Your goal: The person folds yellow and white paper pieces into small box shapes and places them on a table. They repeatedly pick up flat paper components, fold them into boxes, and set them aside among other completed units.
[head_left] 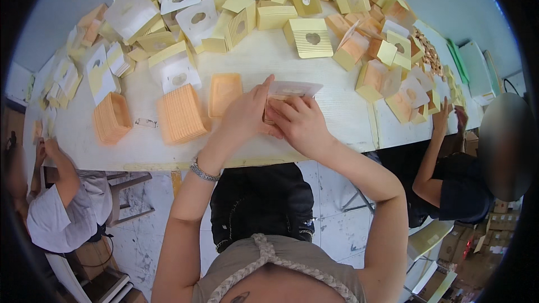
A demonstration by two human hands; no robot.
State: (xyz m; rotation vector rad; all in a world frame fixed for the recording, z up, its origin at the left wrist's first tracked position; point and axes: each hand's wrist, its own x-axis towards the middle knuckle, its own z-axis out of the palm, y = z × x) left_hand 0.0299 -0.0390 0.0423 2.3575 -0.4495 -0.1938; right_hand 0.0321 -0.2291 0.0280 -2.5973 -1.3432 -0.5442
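Close to the table's front edge, a small folding paper box (pixel 296 87) with a raised, white-lined lid is between my two hands. My left hand (pixel 245 108) is closed round its left side, fingers up along the lid. My right hand (pixel 303 125) has its bent fingers at the box's opening, pressed against it; they hide most of the inside. Just left of my left hand lies an orange ribbed tray (pixel 225 95). Beside it is a stack of nested orange trays (pixel 182 114), with a second tray stack (pixel 112 119) further left.
Yellow-and-white open boxes (pixel 309 38) with lid windows are heaped across the far side of the white table (pixel 331 98). Small brown pieces (pixel 429 53) lie at the far right. One person (pixel 70 202) sits at the left, another (pixel 457 177) at the right, hands at the table.
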